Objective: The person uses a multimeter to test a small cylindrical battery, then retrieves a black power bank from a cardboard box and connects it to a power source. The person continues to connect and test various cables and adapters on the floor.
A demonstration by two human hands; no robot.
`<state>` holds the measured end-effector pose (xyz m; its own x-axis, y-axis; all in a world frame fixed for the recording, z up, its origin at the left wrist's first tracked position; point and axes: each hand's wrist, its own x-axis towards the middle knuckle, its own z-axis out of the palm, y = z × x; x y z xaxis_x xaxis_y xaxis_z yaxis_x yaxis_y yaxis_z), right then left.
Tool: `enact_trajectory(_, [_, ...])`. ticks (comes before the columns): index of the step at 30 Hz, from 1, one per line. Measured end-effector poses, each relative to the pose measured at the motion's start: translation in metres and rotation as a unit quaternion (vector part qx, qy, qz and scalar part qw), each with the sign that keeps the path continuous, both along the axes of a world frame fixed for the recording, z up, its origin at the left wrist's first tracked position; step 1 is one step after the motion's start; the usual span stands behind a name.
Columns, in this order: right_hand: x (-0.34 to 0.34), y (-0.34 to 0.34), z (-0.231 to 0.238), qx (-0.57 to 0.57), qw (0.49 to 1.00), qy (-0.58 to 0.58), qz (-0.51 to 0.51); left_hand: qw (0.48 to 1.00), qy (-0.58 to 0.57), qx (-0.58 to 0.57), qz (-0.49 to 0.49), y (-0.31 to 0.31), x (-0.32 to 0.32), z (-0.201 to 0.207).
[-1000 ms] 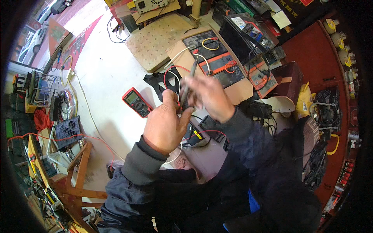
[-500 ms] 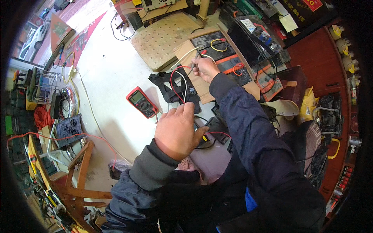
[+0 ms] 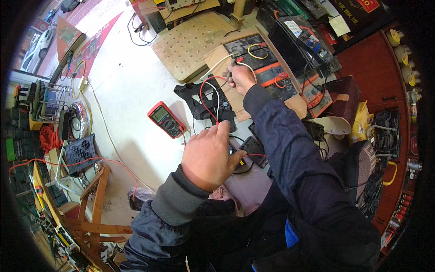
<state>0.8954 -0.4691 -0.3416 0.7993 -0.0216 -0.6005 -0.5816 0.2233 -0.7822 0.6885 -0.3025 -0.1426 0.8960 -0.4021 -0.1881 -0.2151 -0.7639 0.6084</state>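
Observation:
My right hand (image 3: 243, 80) grips a slim dark grey handle (image 3: 232, 66) above the batteries (image 3: 270, 72), which sit side by side in an opened cardboard box (image 3: 222, 63). A red wire (image 3: 202, 96) runs from near this hand down to my left hand (image 3: 207, 156). Seen from the back, the left hand has curled fingers; whatever they hold is hidden under the palm. A white wire (image 3: 218, 100) also passes down to its fingertips. Beside it on the left lies a red multimeter (image 3: 166, 119) with a lead plugged in. Dark blocks (image 3: 253, 147) lie by its thumb.
A black plastic frame (image 3: 190, 97) lies beside the box. Behind stands a perforated wooden board (image 3: 192, 45). A wooden stool frame (image 3: 93, 204) and cluttered shelves are at left. A red-brown cabinet (image 3: 378, 77) stands at right. A long red wire (image 3: 104, 158) crosses at left.
The right hand and its grey handle have shifted slightly, toward the end of the white cable at the batteries. My left hand is almost still.

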Motion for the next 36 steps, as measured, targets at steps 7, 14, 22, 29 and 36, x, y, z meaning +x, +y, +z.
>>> enact_trajectory(7, [0.001, -0.002, -0.002, 0.003, 1.0, -0.005, 0.011, 1.0, 0.021, 0.003, -0.004, -0.001, 0.0, 0.001])
enact_trajectory(14, [0.001, -0.005, -0.002, -0.026, 0.999, -0.012, 0.015, 1.0, 0.023, 0.017, -0.013, -0.002, 0.0, 0.003])
enact_trajectory(22, [0.002, -0.009, -0.004, -0.018, 1.0, -0.017, 0.016, 1.0, 0.014, 0.011, -0.019, -0.001, 0.001, 0.003])
enact_trajectory(29, [-0.014, -0.012, 0.005, -0.065, 0.994, -0.05, 0.065, 1.0, 0.004, -0.006, -0.009, -0.002, -0.001, 0.002])
enact_trajectory(36, [-0.045, -0.038, 0.059, -0.139, 0.969, -0.155, 0.132, 0.992, 0.034, 0.046, -0.111, -0.004, -0.016, -0.003])
